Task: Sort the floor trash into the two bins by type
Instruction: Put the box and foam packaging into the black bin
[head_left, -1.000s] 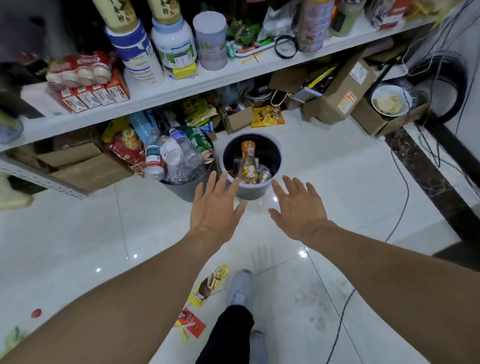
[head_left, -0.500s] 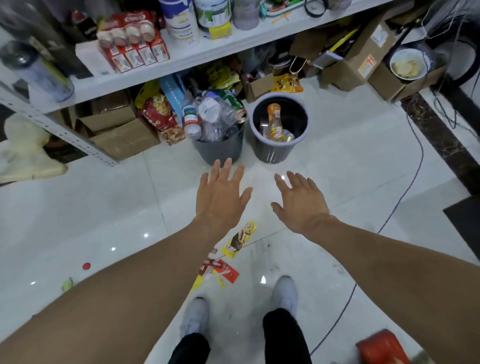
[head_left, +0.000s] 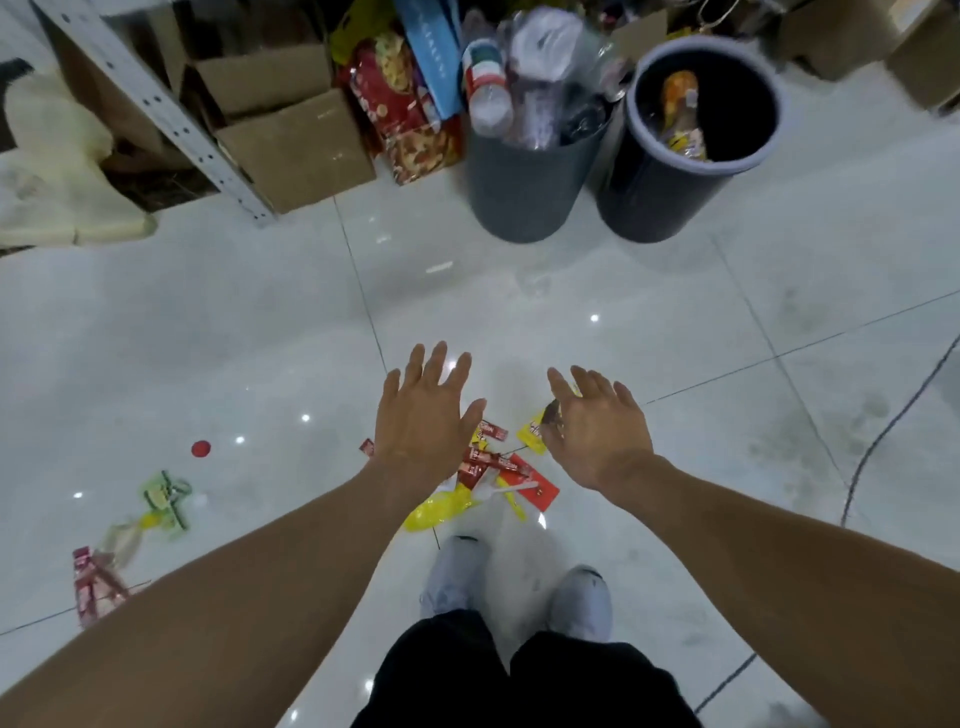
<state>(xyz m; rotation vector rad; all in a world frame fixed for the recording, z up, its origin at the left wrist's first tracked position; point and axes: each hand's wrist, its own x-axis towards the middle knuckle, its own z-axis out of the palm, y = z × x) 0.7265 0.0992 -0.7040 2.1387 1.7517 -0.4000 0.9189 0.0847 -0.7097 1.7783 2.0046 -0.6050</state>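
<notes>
While a small heap of wrappers (head_left: 498, 467) lies on the floor just ahead of the person's shoes (head_left: 519, 587), both hands hover above it, empty and spread flat, palms down. The heap sits beneath and between the two hands, mostly under the gap between them: red packets (head_left: 524, 480) nearest the left hand's (head_left: 423, 418) thumb side, a yellow packet (head_left: 532, 431) half hidden under the fingers (head_left: 558, 384) of the right hand (head_left: 597, 431), and a yellow bag (head_left: 436, 512) under the left wrist. The yellow packet seems to run lengthwise away from the person, though blur makes this uncertain. Either hand could reach down with equal ease; the right is nearer the yellow packet, the left nearer the red ones. Further to the left, well apart from both hands, lie a red cap (head_left: 200, 448), a green wrapper (head_left: 165, 496) and a pink wrapper (head_left: 96, 582). Ahead stand the two bins side by side: the left bin (head_left: 519, 192) piled with plastic bottles, the right bin (head_left: 660, 197) holding a few items.
</notes>
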